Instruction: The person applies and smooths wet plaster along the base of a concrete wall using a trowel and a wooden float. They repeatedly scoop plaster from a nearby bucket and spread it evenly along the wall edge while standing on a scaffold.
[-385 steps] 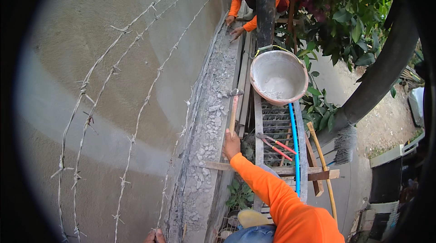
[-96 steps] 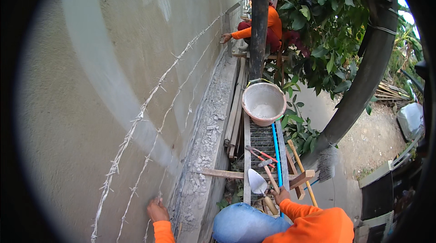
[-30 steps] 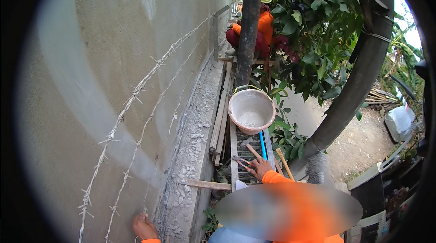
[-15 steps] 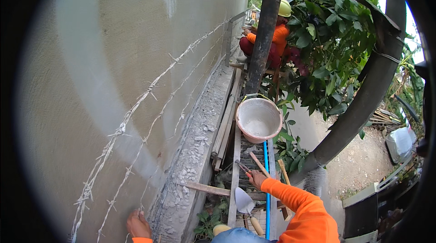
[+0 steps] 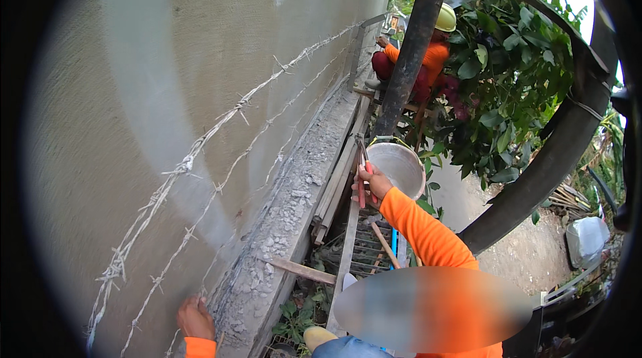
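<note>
In my right hand (image 5: pixel 376 184) is a pair of pliers (image 5: pixel 366 174) with red handles, its metal head pointing away from me, held up beside the bucket (image 5: pixel 399 167). The handles are spread apart. At the lower left, my left hand (image 5: pixel 195 318) is closed on the lowest strand of barbed wire (image 5: pixel 212 271), close to the wall's foot. Two more barbed wire strands (image 5: pixel 180 169) run along the wall (image 5: pixel 167 90) above it. Rough broken concrete (image 5: pixel 271 251) lies along the ledge beside my left hand.
A co-worker (image 5: pixel 431 57) in a yellow helmet crouches ahead behind a dark post (image 5: pixel 414 44). Long boards (image 5: pixel 341 177) lie beside the ledge, and a wooden stick (image 5: pixel 301 270) crosses from it. A wooden handle (image 5: pixel 386 246) rests on the metal grating. Leafy branches (image 5: pixel 501 90) hang at right.
My right hand has lifted the pliers up and away from the grating, to beside the bucket. My left hand stays low at the wire. The view has shifted slightly.
</note>
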Motion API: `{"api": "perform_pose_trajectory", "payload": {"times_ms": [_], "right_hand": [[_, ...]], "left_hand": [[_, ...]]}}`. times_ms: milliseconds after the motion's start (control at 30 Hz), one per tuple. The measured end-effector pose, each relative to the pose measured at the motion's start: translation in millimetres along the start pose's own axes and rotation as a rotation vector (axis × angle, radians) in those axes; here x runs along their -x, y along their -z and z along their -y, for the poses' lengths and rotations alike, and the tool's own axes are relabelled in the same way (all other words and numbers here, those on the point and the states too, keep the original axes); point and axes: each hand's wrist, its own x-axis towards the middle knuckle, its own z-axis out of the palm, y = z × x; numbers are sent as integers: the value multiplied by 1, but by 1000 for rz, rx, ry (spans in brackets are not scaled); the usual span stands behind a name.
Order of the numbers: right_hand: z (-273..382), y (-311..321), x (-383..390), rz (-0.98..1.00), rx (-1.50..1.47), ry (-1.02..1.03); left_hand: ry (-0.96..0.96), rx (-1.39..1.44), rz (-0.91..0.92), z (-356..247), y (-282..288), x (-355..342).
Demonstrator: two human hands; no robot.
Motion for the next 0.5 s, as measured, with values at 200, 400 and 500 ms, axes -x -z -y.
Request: {"api": "perform_pose_trajectory", "payload": {"times_ms": [200, 400, 500], "right_hand": [[61, 16, -74, -211, 127, 30], [86, 32, -108, -218, 153, 22], [83, 38, -130, -272, 114, 46]], "left_hand": [[6, -12, 40, -2, 2, 1], [22, -33, 2, -6, 9, 0], [9, -36, 21, -10, 12, -1]]}}
